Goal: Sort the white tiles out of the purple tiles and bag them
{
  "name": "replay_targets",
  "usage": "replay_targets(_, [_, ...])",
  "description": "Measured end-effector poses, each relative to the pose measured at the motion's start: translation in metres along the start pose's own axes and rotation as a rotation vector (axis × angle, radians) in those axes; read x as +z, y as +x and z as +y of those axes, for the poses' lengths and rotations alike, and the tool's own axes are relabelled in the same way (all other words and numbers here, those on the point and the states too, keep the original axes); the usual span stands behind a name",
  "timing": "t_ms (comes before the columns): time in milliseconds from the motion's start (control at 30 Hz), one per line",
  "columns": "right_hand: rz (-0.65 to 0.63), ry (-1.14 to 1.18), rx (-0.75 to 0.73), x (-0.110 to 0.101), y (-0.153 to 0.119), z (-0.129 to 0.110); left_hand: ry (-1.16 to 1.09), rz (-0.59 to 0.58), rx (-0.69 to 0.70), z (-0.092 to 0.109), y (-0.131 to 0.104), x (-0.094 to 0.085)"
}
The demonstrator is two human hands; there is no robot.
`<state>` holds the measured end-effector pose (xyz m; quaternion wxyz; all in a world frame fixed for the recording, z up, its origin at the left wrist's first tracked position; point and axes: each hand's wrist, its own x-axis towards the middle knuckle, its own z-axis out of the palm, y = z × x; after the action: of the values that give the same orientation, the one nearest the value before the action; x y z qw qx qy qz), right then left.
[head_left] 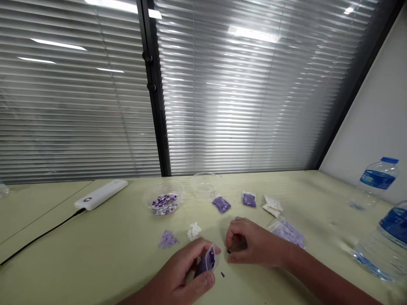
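Note:
My left hand (190, 271) is closed around a small clear plastic bag (208, 262) of dark purple pieces, its mouth held open and facing right. Just to the right, my right hand (248, 242) is low over the table with thumb and fingertips brought together at a tiny dark purple piece (228, 251). A second loose dark piece (222, 274) lies on the table between the hands. Beyond my left hand are a heap of light purple pieces (168, 239) and a heap of white pieces (193, 231).
A round clear bowl (145, 199) holds purple and white pieces; another clear bowl (206, 186) stands beside it. Purple packets (221, 204), white packets (272, 205) and a lilac bag (288, 232) lie to the right. Water bottles (378, 176) stand far right, a cabled white power bank (101, 195) left.

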<state>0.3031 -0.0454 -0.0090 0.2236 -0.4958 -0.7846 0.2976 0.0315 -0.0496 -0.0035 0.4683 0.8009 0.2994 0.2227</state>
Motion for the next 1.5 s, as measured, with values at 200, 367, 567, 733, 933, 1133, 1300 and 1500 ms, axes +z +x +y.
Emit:
replay_targets(200, [-0.054,0.055,0.011,0.002,0.001,-0.008,0.033,-0.01,0.016,0.0,0.0,-0.002])
replay_targets(367, [-0.065,0.123,0.025,0.002,0.002,-0.002,0.034,-0.004,0.016,0.0,0.0,-0.002])
replay_targets(567, [-0.117,0.244,0.121,0.001,0.002,0.013,0.0,-0.019,-0.008,-0.001,0.0,-0.001])
replay_targets(733, [-0.125,0.249,0.134,-0.002,0.001,0.014,-0.006,-0.009,-0.013,-0.003,-0.001,0.0])
replay_targets(933, [-0.083,0.138,0.096,-0.003,-0.002,0.002,-0.007,-0.036,-0.011,-0.003,-0.001,-0.001])
replay_targets(1133, [-0.076,0.107,0.043,-0.002,-0.003,-0.006,-0.024,-0.028,-0.02,-0.003,-0.001,-0.001])
replay_targets(1300, [-0.115,0.215,0.088,-0.006,-0.003,0.0,-0.001,-0.024,-0.012,-0.001,-0.001,-0.001])
replay_targets(1500, [-0.134,0.608,0.058,0.002,-0.002,-0.015,0.039,-0.044,0.043,-0.001,0.002,-0.002])
